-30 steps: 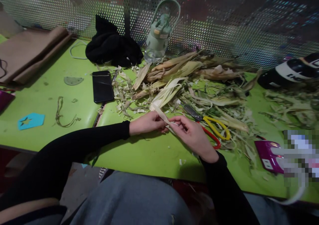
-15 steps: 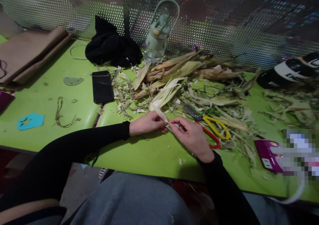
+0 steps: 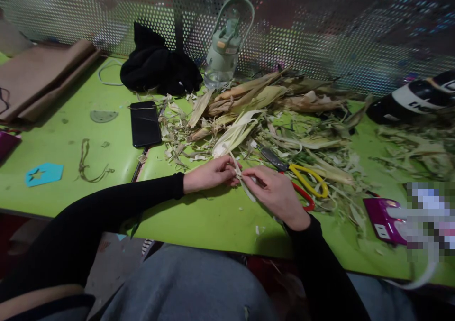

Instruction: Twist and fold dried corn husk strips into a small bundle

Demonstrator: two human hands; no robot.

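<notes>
— Where was the husk strip (image 3: 250,194) at that moment?

— Just left of the scissors (image 3: 292,169), low over the green bench (image 3: 199,221). Its upper end ran back toward the heap of corn husks (image 3: 263,98) behind the scissors, and its free tail hung down on the near side of them.

— And the hands?

— Both were closed on it. The left hand (image 3: 213,174) pinched the strip between thumb and fingertips. The right hand (image 3: 275,193), lying right beside the scissors' handles, gripped it with its fingertips, almost touching the left. Neither hand touched the scissors.

— Which step would you call that?

— I judged it to be fine finger work on a single strip, either splitting it lengthwise or folding it at the pinch. The view was too small to tell which.

— What did the next move call for?

— As I read it, two pinches kept close together and an even pull along the grain, since dry husk looked likely to tear crookedly. The right wrist also needed to stay clear of the scissors' handles.

— Anything else nearby?

— A dark phone (image 3: 145,123) lay face up well to the left of the scissors.
</notes>
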